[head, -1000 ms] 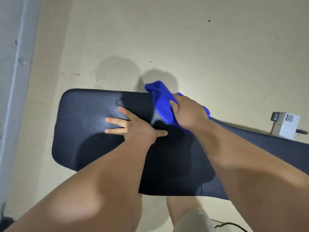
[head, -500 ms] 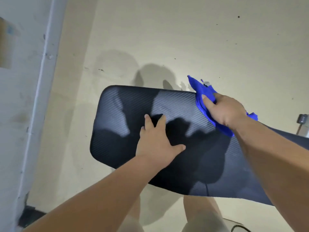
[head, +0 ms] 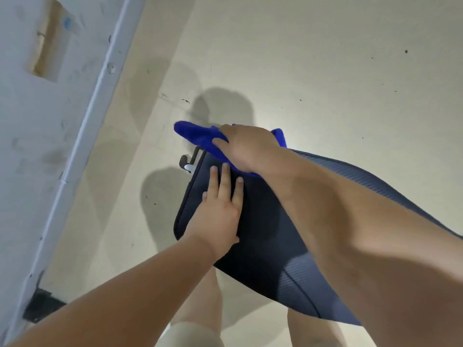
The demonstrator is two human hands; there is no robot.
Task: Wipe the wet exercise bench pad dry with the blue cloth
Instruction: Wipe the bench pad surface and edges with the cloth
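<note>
The dark navy ribbed bench pad (head: 265, 249) runs from the centre toward the lower right. My left hand (head: 218, 214) lies flat on it near its far-left end, fingers spread and pointing away from me. Just beyond those fingers my right hand (head: 248, 146) presses the bright blue cloth (head: 198, 135) against the pad's far end. The cloth bunches out past my fingers to the left and hangs over the pad's edge. My right forearm covers much of the pad's right side.
A pale floor (head: 325, 71) surrounds the bench. A white wall (head: 37, 146) with a raised strip runs along the left. A black and white frame part (head: 189, 162) juts out by the pad's far-left corner. My legs (head: 198, 309) stand below the pad.
My right hand has swept the blue cloth leftward along the pad's far edge to its end. My left hand has slid toward the same end. The view has swung left.
</note>
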